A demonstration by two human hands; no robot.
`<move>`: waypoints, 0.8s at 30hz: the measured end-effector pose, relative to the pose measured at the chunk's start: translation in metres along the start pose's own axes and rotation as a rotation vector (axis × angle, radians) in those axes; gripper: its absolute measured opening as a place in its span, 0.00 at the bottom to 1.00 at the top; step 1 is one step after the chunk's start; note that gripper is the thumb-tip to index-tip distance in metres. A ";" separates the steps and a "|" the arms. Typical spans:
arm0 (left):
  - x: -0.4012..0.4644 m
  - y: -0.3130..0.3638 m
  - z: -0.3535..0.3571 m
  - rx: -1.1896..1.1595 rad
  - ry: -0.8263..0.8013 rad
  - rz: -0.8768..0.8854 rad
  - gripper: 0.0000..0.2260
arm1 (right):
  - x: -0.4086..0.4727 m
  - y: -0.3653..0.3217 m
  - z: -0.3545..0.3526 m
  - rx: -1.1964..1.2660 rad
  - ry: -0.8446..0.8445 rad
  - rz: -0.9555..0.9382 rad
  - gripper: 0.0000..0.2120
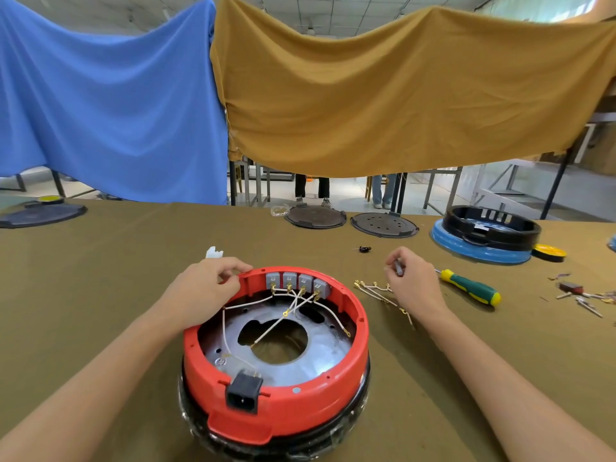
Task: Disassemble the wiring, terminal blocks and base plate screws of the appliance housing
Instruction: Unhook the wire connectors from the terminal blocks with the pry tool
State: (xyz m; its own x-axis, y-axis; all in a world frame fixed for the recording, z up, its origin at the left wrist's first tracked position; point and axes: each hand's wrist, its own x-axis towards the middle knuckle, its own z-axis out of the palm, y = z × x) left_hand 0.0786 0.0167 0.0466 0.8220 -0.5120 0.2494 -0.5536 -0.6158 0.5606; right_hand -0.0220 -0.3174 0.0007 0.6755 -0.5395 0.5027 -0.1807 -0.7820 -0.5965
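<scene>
Toward 12 o'clock on the desk [133, 261], two dark round plates [350, 221] are laid side by side; at 1 o'clock a black ring on a blue base [485, 236] is seen. A screwdriver [471, 287] with a green and yellow handle lies at 3 o'clock of the red housing [276, 361], just beyond the right hand [411, 281], whose fingers are pinched on a small grey part [398, 267] above loose removed wires [380, 293]. The left hand [203, 291] is curled on the housing rim at 11 o'clock, beside four grey terminal blocks [298, 282]; what its fingers grip cannot be told.
</scene>
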 end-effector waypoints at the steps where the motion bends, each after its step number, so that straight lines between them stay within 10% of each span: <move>1: 0.000 0.000 0.000 -0.003 0.001 0.001 0.15 | -0.002 -0.001 -0.003 0.026 -0.028 -0.005 0.08; 6: -0.001 0.000 -0.001 -0.002 -0.001 0.010 0.18 | -0.012 -0.008 0.001 -0.118 -0.314 -0.070 0.12; 17: -0.001 0.001 0.000 0.003 0.004 0.014 0.17 | -0.008 -0.001 -0.005 0.015 0.001 0.007 0.07; 24: -0.003 0.001 0.000 -0.044 -0.033 0.002 0.15 | -0.018 -0.014 -0.003 -0.025 -0.285 -0.037 0.10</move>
State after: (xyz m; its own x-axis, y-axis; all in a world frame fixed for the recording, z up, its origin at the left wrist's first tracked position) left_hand 0.0756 0.0175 0.0468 0.8158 -0.5331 0.2242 -0.5478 -0.5883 0.5948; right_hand -0.0342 -0.2977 0.0015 0.8549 -0.4037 0.3260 -0.1670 -0.8089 -0.5637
